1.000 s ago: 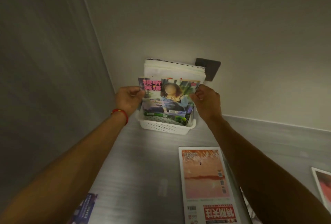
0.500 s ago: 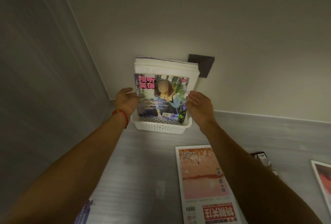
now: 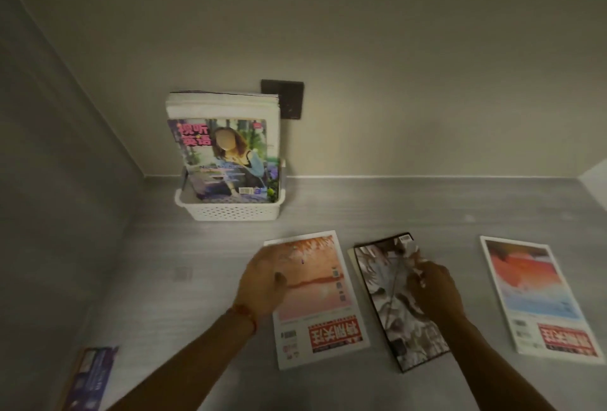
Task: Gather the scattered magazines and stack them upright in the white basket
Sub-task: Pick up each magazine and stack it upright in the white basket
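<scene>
A: Item: pink magazine (image 3: 313, 292), flat on counter (image 3: 197, 279) in front of white basket (image 3: 230, 210). Left hand (image 3: 262, 282) gripped its edge.

B: Right hand (image 3: 433, 289), fingers curled on dark magazine (image 3: 394, 299). Advised lifting each by its spine, seating upright.

Magazines (image 3: 226, 154) stand upright in the white basket (image 3: 230, 211); three more (image 3: 317, 299) (image 3: 399, 302) (image 3: 538, 295) lie flat nearby.

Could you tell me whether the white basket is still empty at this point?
No, the white basket already holds a stack of magazines standing upright, a colourful cover at the front.
</scene>
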Demonstrator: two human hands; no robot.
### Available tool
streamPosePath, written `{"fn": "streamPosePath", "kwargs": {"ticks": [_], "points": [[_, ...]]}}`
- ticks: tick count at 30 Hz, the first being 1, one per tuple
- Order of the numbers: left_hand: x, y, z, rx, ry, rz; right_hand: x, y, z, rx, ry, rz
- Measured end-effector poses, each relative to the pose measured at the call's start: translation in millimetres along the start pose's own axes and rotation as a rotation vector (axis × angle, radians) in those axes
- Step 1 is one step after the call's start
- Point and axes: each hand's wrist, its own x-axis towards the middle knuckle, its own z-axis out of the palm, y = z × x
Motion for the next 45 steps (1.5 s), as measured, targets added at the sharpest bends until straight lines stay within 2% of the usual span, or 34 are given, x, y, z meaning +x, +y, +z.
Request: {"fn": "streamPosePath", "kwargs": {"ticks": [3, 5, 8, 11, 13, 15, 18, 23, 26, 28, 31, 32, 35, 37, 39, 40, 41, 43, 44, 45], "points": [[-34.6, 14.3, 53.4, 0.087, -0.27, 0.07, -6.3, 45.0, -0.8, -0.173, -0.02, 0.217], [-49.7, 22.0, 75.1, 0.193, -0.367, 0.038, -17.0, 60.0, 1.7, -0.196, -0.059, 0.257], [-63.7, 26.9, 93.3, 0.329, -0.465, -0.039, -25.5, 76.0, 5.8, -0.27, -0.057, 0.161], [-68.0, 27.0, 101.3, 0.421, -0.497, -0.047, -25.6, 84.6, 2.8, -0.245, -0.066, 0.171], [-68.0, 26.9, 102.6, 0.456, -0.528, -0.046, -24.8, 87.8, -3.6, -0.273, -0.085, 0.093], [-65.7, 30.5, 99.2, 0.423, -0.557, -0.076, -25.2, 87.3, -18.6, -0.156, -0.101, 0.002], [-58.6, 49.7, 88.8, 0.257, -0.453, -0.096, -30.2, 77.0, -57.6, 0.047, -0.112, -0.171], [-24.2, 120.2, 66.3, 0.251, -0.089, 0.099, -31.0, 34.5, -141.2, 0.145, 0.006, -0.499], [0.3, 163.2, 47.2, 0.261, 0.013, 0.303, -36.5, -8.0, -180.6, 0.182, 0.154, -0.699], [12.7, 178.7, 35.6, 0.224, -0.017, 0.38, -41.9, -37.6, -196.6, 0.255, 0.176, -0.817], [18.2, 180.8, 21.9, -0.087, -0.238, 0.275, -49.8, -78.6, -201.0, 0.285, 0.045, -0.937], [15.9, 176.1, 18.6, -0.221, -0.258, 0.226, -51.6, -90.6, -197.3, 0.273, 0.024, -0.969], [2.1, 153.8, 5.5, -0.453, -0.149, 0.085, -52.1, -120.0, -182.8, 0.306, 0.072, -0.995], [-6.7, 137.8, -10.1, -0.516, -0.056, 0.014, -48.2, -132.3, -175.8, 0.363, 0.222, -0.951], [-12.0, 120.4, -30.6, -0.581, 0.023, -0.066, -42.2, -137.7, -165.9, 0.445, 0.363, -0.818], [-13.6, 111.5, -41.5, -0.613, 0.053, -0.099, -38.3, -138.5, -157.6, 0.499, 0.342, -0.711], [-14.5, 102.2, -51.8, -0.641, 0.072, -0.119, -38.5, -141.4, -147.7, 0.55, 0.209, -0.581], [-13.5, 86.4, -72.3, -0.686, 0.085, -0.146, -42.0, -149.3, -119.6, 0.656, -0.241, -0.397], [-11.7, 79.9, -82.4, -0.714, 0.09, -0.154, -46.1, -156.8, -105.8, 0.671, -0.436, -0.396], [-8.3, 74.5, -92.1, -0.727, 0.102, -0.157, -49.3, -166.2, -92.8, 0.678, -0.549, -0.459]]}}
